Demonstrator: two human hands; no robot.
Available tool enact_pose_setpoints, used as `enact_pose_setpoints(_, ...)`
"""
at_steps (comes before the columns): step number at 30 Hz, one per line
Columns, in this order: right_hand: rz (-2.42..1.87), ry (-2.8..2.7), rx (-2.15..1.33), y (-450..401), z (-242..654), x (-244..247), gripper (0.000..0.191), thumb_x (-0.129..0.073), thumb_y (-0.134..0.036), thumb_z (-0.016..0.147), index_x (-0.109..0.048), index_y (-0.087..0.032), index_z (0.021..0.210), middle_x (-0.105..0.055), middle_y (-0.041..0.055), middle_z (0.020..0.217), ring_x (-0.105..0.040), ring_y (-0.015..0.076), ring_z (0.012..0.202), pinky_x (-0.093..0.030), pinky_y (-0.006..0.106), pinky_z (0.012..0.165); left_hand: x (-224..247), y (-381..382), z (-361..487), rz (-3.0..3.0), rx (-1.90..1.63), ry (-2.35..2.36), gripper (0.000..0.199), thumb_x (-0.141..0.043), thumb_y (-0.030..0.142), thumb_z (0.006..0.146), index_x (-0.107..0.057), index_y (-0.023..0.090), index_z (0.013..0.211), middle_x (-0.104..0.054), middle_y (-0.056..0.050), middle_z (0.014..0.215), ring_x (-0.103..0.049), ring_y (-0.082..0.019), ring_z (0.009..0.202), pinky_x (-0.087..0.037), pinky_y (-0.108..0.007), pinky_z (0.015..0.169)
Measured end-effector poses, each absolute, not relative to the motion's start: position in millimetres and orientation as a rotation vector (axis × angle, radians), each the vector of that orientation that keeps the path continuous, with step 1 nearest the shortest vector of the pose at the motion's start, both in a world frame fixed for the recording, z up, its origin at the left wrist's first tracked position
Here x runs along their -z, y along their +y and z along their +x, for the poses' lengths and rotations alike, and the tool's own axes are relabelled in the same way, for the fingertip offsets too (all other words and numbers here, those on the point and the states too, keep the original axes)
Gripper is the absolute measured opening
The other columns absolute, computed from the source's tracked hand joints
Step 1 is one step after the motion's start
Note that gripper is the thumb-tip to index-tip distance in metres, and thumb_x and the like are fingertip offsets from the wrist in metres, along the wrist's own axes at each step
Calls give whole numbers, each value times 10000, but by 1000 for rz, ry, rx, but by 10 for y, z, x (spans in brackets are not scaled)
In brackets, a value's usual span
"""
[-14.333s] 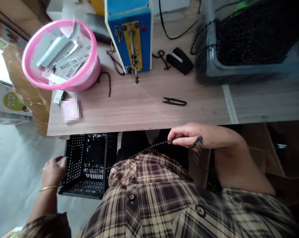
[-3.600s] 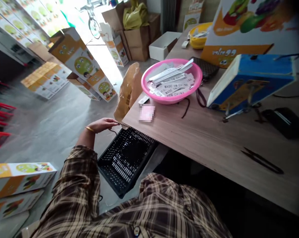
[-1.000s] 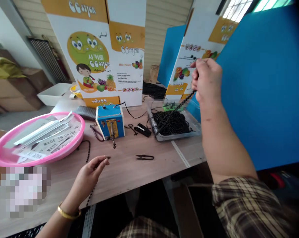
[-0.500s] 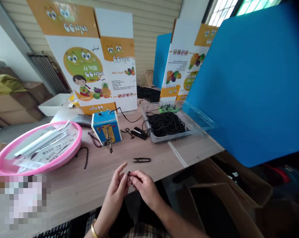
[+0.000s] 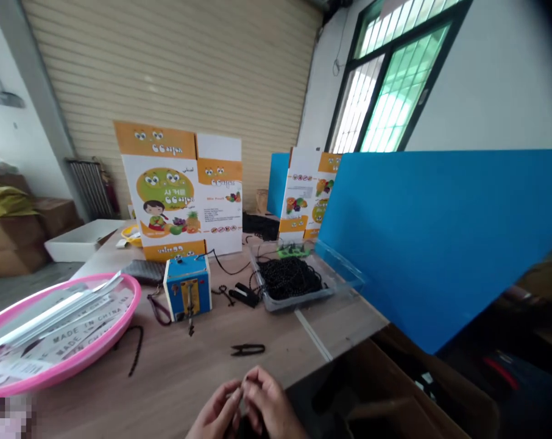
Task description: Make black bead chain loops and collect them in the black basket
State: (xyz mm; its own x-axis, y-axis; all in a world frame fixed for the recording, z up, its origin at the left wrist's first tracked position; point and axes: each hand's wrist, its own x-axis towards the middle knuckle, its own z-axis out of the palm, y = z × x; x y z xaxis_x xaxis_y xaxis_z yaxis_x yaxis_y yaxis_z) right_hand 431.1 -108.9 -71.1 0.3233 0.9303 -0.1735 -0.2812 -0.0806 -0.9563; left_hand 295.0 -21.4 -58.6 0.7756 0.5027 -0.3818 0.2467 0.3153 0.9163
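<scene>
Left hand point(image 5: 216, 413) and right hand point(image 5: 269, 405) close together, fingertips pinching a small item point(image 5: 241, 395), too small to identify; black metal thread snips point(image 5: 247, 349) lie crosswise just ahead.

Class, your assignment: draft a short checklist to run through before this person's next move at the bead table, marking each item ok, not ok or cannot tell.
Left hand and right hand together at the table edge: ok.
Small item between the fingers: too small to see, cannot tell.
Thread snips within view on the tabletop: ok.
Black bead strands inside the clear plastic tray: ok.
Loose bead strand lying out beside the pink basket: not ok.
</scene>
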Motion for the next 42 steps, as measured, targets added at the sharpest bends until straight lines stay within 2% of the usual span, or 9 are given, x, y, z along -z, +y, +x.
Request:
enact_pose_setpoints(2,-1258,-504,-907,-1228,4387,692,449,-707,-687,647,-547,-279,748,-419,-68,495,-311,87,372,-266,147,358,515,-251,2791,1474,-94,654,753,-588,860,690,-710,232,1088,-606,-27,745,-536,-163,658,-472,-261,613)
enact_pose_setpoints(4,-1264,-279,-652,-1386,4564,677,492,-702,-627,719,-469,-194,717,-434,-38,534,-315,74,390,-255,158,347,475,-217,2607,1704,9,578,608,-547,764,811,-718,211,1001,-652,-37,808,-578,-177,743,-492,-264,710)
enact_pose_setpoints(7,-1246,-79,-415,-1677,4933,756,474,-749,-542,659,-460,-176,744,-519,-8,633,-369,68,417,-295,179,355,482,-68,2358,1908,188,567,501,-516,660,885,-725,206,921,-711,-40,866,-627,-209,832,-500,-277,790)
enact_pose_setpoints(9,-1261,-5,-366,-1882,5141,888,492,-770,-529,638,-465,-174,789,-566,10,695,-416,73,438,-324,181,369,504,43,2248,1954,280,609,480,-498,630,904,-735,214,945,-736,-38,897,-654,-225,867,-507,-283,811)
enact_pose_setpoints(13,-1309,68,-419,-2128,5340,1194,537,-802,-552,623,-489,-164,823,-589,27,699,-468,91,462,-376,187,384,489,188,2211,1997,339,639,437,-514,598,911,-749,249,1026,-756,-28,1037,-676,-241,988,-511,-278,893)
enact_pose_setpoints(21,-1388,46,-405,-2079,5507,1450,540,-732,-616,688,-489,-172,875,-602,16,715,-534,116,485,-466,209,390,432,201,2474,2043,383,643,458,-456,605,944,-736,257,1044,-752,-24,1050,-676,-231,1013,-506,-290,961)
enact_pose_setpoints(29,-1454,-20,-408,-2139,5531,1474,547,-681,-660,739,-485,-172,888,-590,5,696,-554,127,487,-491,221,403,528,248,2502,2074,347,666,460,-498,617,918,-738,245,1041,-752,-37,1000,-680,-236,945,-548,-293,885)
enact_pose_setpoints(35,-1477,-52,-409,-2159,5558,1426,537,-660,-667,765,-475,-176,881,-583,3,685,-552,128,486,-494,223,403,480,222,2519,2040,370,687,503,-489,656,910,-726,236,1054,-749,-49,1034,-678,-248,999,-533,-305,937)
enact_pose_setpoints(42,-1514,-58,-408,-2152,5597,1420,538,-673,-662,747,-480,-177,880,-574,-3,665,-548,137,464,-480,228,379,497,227,2533,2022,306,696,455,-559,634,877,-747,257,1049,-757,-31,989,-685,-253,958,-554,-300,894)
